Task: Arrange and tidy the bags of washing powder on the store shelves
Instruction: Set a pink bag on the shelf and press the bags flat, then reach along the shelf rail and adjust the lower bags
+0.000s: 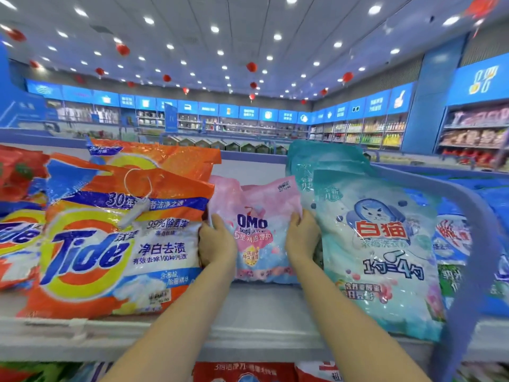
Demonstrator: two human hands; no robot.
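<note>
Currently both hands are on the pink bag (254, 232): left hand (217, 244) grips its left edge, right hand (301, 238) grips its right edge, fingers curled round. Bag stands upright on the shelf (261, 307) between the hands. Orange bag (110, 244) just beside left hand, teal bag (380, 244) just beside right hand

1. One wide-angle camera, worn on the head, faces forward and slightly down across the pale grey top shelf (259, 307) in the lower frame.
2. It is close in: the left hand (216, 241) and right hand (301, 235) extend from the bottom edge to the pink plastic OMO bag (256, 230) at centre (straight edges bow outward).
3. The upper half shows the white spotlit ceiling (248, 12) and far blue-signed wall shelves (234, 125).
</note>
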